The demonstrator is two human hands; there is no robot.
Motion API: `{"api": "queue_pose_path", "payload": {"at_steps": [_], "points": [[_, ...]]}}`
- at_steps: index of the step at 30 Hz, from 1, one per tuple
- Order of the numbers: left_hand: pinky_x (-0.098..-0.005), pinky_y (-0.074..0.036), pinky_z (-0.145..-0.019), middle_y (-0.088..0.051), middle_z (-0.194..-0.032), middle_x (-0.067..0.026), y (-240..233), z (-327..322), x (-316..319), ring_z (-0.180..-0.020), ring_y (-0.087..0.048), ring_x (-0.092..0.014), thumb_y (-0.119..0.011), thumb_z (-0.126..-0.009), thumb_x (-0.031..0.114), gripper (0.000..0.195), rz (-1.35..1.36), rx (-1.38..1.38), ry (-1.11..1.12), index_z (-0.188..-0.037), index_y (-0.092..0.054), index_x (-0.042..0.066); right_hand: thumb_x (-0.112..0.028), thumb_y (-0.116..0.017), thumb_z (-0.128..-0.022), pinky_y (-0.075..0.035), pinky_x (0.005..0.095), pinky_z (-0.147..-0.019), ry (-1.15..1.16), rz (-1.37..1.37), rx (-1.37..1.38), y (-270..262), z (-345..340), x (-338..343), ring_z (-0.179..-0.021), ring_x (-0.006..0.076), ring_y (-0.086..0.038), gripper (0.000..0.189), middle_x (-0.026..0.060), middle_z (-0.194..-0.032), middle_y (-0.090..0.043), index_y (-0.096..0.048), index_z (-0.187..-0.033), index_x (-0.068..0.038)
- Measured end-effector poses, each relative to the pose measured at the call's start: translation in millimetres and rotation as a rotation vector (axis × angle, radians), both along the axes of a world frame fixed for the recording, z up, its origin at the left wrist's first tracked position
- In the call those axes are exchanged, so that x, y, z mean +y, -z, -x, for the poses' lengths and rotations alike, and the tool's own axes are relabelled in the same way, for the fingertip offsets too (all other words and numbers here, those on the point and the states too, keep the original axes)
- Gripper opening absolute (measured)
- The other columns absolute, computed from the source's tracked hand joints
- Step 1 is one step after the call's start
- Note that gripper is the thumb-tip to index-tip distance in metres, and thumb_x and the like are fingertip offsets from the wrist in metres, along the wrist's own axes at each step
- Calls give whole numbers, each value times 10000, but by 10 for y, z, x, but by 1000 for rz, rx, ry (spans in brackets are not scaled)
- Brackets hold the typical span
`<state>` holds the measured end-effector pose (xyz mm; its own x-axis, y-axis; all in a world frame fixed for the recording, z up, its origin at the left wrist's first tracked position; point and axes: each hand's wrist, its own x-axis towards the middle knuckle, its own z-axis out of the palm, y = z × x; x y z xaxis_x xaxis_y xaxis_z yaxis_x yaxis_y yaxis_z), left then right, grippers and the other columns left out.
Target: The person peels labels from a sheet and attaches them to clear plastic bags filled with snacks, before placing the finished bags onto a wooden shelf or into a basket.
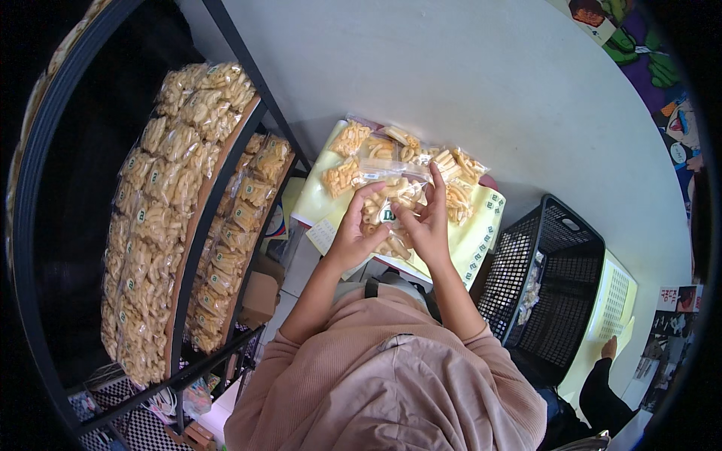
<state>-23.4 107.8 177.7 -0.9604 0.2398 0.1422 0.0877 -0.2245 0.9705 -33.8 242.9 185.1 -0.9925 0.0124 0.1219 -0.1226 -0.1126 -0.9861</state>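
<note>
Between my two hands is a clear zip bag of pale tube-shaped snacks [377,209] with a round green-lettered sticker on its front. My left hand [361,228] grips the bag's left side, its thumb near the sticker. My right hand [426,222] holds the right side, with its thumb on the sticker and the index finger raised by the top edge. Behind the held bag, several filled snack bags [341,176] lie on a table covered with yellow sheets [313,197]. A sheet of green-lettered stickers [486,239] lies at the table's right side.
A black metal rack [211,220] on the left holds many stickered snack bags [152,208]. To the right stands a black plastic basket [569,299] with small bags inside. Beyond it, a co-worker's hand [609,348] rests by yellow sticker sheets [615,299]. A cardboard box [259,299] sits below the rack.
</note>
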Motion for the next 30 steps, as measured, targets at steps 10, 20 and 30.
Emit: {"api": "queue_pose_path", "payload": {"at_steps": [10,20,30], "points": [[-264,-328,-916,-383,-1190,-93,122,-269,113,-1070,-402,-143,-472,-741,-52,538,-52,-36,-157,-1247,-306,32,41,-568,-756,-473,293,-756,-240,137,-131,-13,-60,153,-1107,263,-420,793,240,-1276,-280,-59,-1354,-67],[-278,-272,-964,-367,-1218,-108,114,-422,-34,-1134,-355,-161,-424,-772,-51,497,-42,-43,-262,-1247,-304,32,124,-528,-687,-493,283,-719,-411,133,-87,-38,-162,63,-1045,238,-455,882,201,-1248,-265,-34,-1370,-134],[-275,-296,-952,-359,-1224,-93,-118,-768,-591,-1116,-376,-151,-421,-740,-64,541,-58,62,-238,-1258,-299,36,93,-534,-703,-477,294,-779,-309,182,18,-3,-350,-584,-1058,239,-457,839,197,-1276,-286,-35,-1358,-69]]}}
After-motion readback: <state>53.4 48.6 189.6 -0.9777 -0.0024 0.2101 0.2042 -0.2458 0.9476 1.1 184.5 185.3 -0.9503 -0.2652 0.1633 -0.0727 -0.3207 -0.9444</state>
